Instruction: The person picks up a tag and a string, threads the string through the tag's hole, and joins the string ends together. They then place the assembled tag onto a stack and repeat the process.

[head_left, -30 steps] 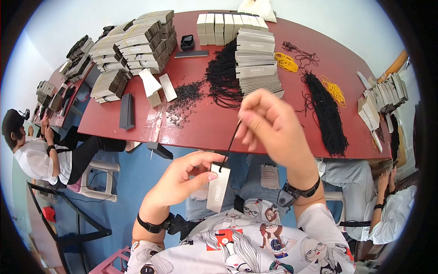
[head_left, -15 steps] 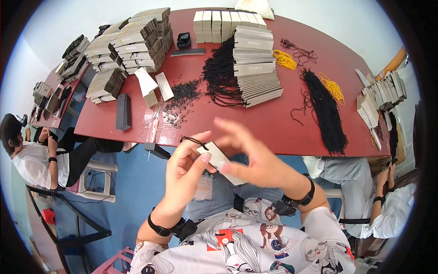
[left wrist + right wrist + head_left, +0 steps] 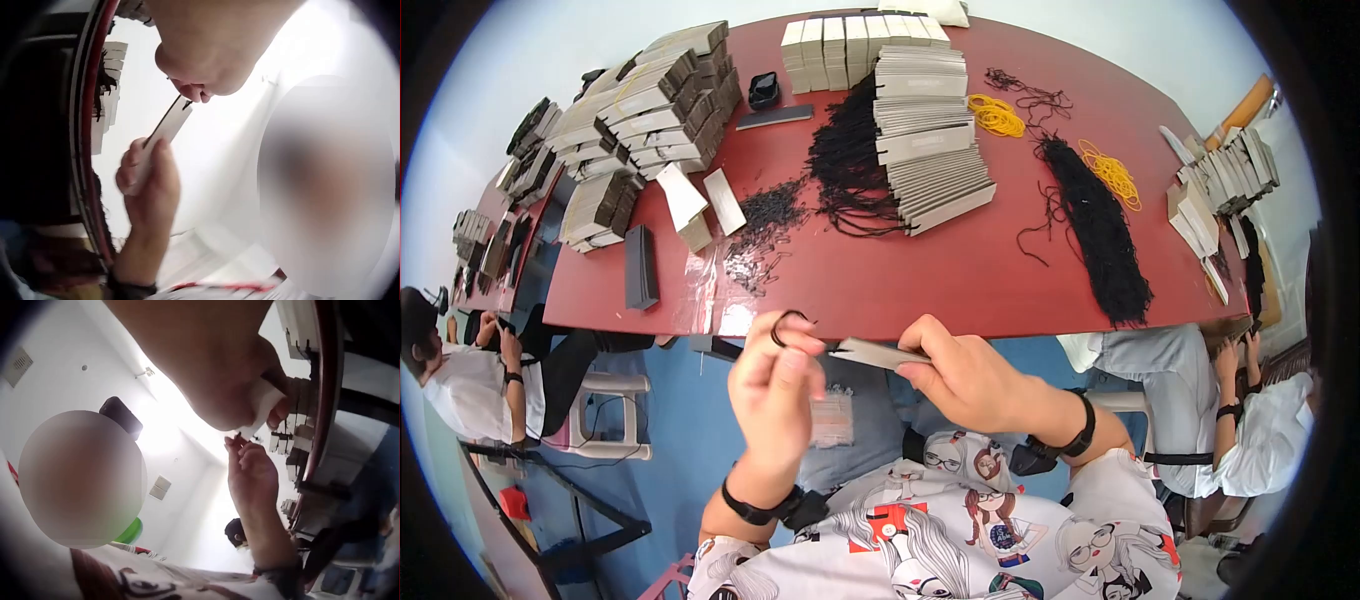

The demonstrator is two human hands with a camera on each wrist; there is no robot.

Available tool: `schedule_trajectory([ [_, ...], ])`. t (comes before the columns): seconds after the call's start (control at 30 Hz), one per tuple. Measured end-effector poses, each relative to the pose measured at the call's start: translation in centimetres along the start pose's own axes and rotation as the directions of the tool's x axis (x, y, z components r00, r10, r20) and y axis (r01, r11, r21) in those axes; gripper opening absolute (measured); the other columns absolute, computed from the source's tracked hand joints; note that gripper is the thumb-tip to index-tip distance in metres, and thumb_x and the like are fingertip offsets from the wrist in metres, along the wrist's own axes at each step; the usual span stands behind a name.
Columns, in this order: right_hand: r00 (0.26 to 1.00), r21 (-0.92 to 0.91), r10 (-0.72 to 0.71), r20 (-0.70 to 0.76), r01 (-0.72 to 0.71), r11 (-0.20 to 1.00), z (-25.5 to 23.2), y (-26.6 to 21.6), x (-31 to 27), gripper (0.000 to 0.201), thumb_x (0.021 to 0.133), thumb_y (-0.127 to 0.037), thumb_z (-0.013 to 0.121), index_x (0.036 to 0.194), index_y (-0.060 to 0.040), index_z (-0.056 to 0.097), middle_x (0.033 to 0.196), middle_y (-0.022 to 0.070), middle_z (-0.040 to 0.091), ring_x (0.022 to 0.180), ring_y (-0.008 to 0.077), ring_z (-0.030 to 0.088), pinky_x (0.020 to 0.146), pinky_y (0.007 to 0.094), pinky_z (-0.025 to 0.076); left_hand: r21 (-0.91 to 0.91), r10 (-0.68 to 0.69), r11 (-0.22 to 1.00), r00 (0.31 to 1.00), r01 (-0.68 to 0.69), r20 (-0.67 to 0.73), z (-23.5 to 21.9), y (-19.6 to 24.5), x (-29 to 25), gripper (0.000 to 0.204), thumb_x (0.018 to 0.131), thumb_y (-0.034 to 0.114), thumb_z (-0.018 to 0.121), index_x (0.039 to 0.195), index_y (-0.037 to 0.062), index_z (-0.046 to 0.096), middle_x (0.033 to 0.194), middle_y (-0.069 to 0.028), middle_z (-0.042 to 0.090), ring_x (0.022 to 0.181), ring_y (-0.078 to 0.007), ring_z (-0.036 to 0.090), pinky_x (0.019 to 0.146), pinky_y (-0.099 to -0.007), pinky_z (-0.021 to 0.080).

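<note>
A pale tag (image 3: 870, 354) lies nearly flat in the air at the table's front edge in the head view. My right hand (image 3: 975, 385) pinches its right end between thumb and fingers. Beyond its left end, my left hand (image 3: 775, 390) holds a black cord (image 3: 778, 328) looped at its fingertips. The left wrist view shows the tag (image 3: 164, 137) slanting up from the right hand (image 3: 149, 187) to the left fingers. In the right wrist view the tag (image 3: 265, 406) is partly hidden by the right hand, with the left hand (image 3: 253, 478) beside its end.
Bundled tags (image 3: 930, 140) with black cords stand mid-table; tall stacks (image 3: 670, 110) rise at the left. Small black pieces (image 3: 765, 225) lie scattered. A black cord bundle (image 3: 1100, 235) and yellow bands (image 3: 1108, 172) lie at the right. People sit at both sides.
The right hand moved from drawing the cord up to gripping the tag's far end. The left hand let go of the tag's body and holds the cord loop. The tag turned nearly level.
</note>
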State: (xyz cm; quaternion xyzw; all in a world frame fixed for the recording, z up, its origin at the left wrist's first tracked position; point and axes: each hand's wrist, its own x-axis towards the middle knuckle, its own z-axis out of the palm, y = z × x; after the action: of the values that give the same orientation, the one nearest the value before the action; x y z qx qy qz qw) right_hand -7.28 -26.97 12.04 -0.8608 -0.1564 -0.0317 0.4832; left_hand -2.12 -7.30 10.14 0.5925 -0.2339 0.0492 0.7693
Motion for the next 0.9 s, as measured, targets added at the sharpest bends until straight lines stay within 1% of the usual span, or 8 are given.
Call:
schedule_trajectory([
  [0.03, 1.0, -0.055, -0.022, 0.02, 0.023, 0.998, -0.7, 0.4, 0.1, 0.018, 0.091, -0.017, 0.049, 0.097, -0.0025, 0.041, 0.067, 0.0199, 0.054, 0.061, 0.0398, 0.056, 0.051, 0.0437, 0.042, -0.362, -0.251, 0.9, 0.968, 0.241, 0.02, 0.1, 0.2, 0.6, 0.011, 0.088, 0.009, 0.053, 0.085, 0.001, 0.061, 0.104, -0.0119, 0.057, 0.071, -0.0093, 0.053, 0.056, -0.019, 0.044],
  [0.17, 1.0, -0.258, 0.021, 0.007, -0.019, 0.966, -5.5, 1.2, 1.9, 0.017, 0.088, -0.015, 0.05, 0.095, -0.0028, 0.04, 0.069, 0.0213, 0.055, 0.063, 0.0418, 0.055, 0.054, 0.0465, 0.041, -0.601, -0.41, 0.639, 0.873, 0.481, 0.262, 0.8, -0.7, 4.5, 0.012, 0.092, 0.015, 0.05, 0.094, 0.0044, 0.056, 0.095, -0.0069, 0.061, 0.077, -0.0099, 0.059, 0.067, -0.0188, 0.052],
  [0.23, 1.0, -0.284, 0.01, -0.006, -0.012, 0.959, -8.9, 2.3, 4.0, 0.017, 0.086, -0.014, 0.054, 0.09, -0.0013, 0.043, 0.071, 0.0132, 0.056, 0.063, 0.03, 0.057, 0.058, 0.0352, 0.044, -0.689, -0.373, 0.57, 0.888, 0.447, 0.267, 0.7, -1.8, 8.0, 0.016, 0.092, 0.01, 0.048, 0.106, 0.0031, 0.052, 0.097, -0.0073, 0.061, 0.088, -0.0131, 0.06, 0.078, -0.0209, 0.052],
  [0.3, 0.95, -0.523, -0.312, 0.003, 0.268, 0.809, -11.9, 4.3, 7.1, 0.016, 0.081, -0.013, 0.058, 0.08, -0.0023, 0.046, 0.077, 0.0093, 0.054, 0.072, 0.0262, 0.055, 0.064, 0.0336, 0.044, -0.703, -0.398, 0.587, 0.899, 0.401, 0.181, 1.1, -3.2, 11.6, 0.019, 0.091, 0.007, 0.049, 0.108, -0.0015, 0.05, 0.105, -0.0108, 0.058, 0.096, -0.0143, 0.058, 0.083, -0.0224, 0.051],
  [0.37, 0.93, -0.654, -0.361, -0.069, 0.231, 0.72, -13.9, 5.5, 10.2, 0.02, 0.076, -0.018, 0.064, 0.077, -0.0049, 0.049, 0.079, 0.0089, 0.051, 0.079, 0.0283, 0.052, 0.068, 0.0378, 0.042, -0.666, -0.415, 0.635, 0.9, 0.391, 0.133, 1.9, -4.5, 14.6, 0.021, 0.09, 0.005, 0.049, 0.109, -0.0035, 0.048, 0.109, -0.0127, 0.056, 0.099, -0.0161, 0.057, 0.085, -0.0233, 0.05],
  [0.57, 0.976, -0.717, -0.215, 0.024, 0.167, 0.677, -14.6, 10.2, 16.0, 0.023, 0.071, -0.019, 0.069, 0.081, -0.0076, 0.053, 0.083, 0.0067, 0.053, 0.086, 0.0273, 0.055, 0.073, 0.0376, 0.044, -0.587, -0.412, 0.733, 0.911, 0.343, 0.019, 2.5, -7.7, 18.0, 0.038, 0.087, -0.003, 0.049, 0.123, -0.0063, 0.038, 0.122, -0.0206, 0.046, 0.111, -0.0255, 0.052, 0.096, -0.0304, 0.045],
  [0.67, 0.957, -0.651, -0.245, -0.154, 0.089, 0.754, -13.8, 11.0, 16.6, 0.025, 0.07, -0.014, 0.07, 0.083, -0.0067, 0.049, 0.083, 0.006, 0.051, 0.084, 0.026, 0.054, 0.071, 0.036, 0.044, -0.003, -0.171, 0.985, 0.974, 0.172, -0.15, 1.3, -7.8, 17.7, 0.059, 0.081, 0.002, 0.059, 0.134, 0.0068, 0.033, 0.135, -0.0177, 0.032, 0.115, -0.0257, 0.048, 0.093, -0.0335, 0.042],
  [0.9, 0.962, -0.683, -0.269, -0.042, 0.169, 0.71, -13.7, 11.5, 16.1, 0.028, 0.069, -0.014, 0.071, 0.086, -0.0068, 0.049, 0.086, 0.0065, 0.052, 0.085, 0.0268, 0.055, 0.072, 0.0368, 0.044, 0.641, -0.056, 0.759, 0.992, 0.116, -0.113, -2.4, -6.1, 14.6, 0.03, 0.078, 0.004, 0.062, 0.107, 0.0046, 0.057, 0.106, -0.0063, 0.058, 0.098, -0.0163, 0.055, 0.082, -0.0309, 0.045],
])
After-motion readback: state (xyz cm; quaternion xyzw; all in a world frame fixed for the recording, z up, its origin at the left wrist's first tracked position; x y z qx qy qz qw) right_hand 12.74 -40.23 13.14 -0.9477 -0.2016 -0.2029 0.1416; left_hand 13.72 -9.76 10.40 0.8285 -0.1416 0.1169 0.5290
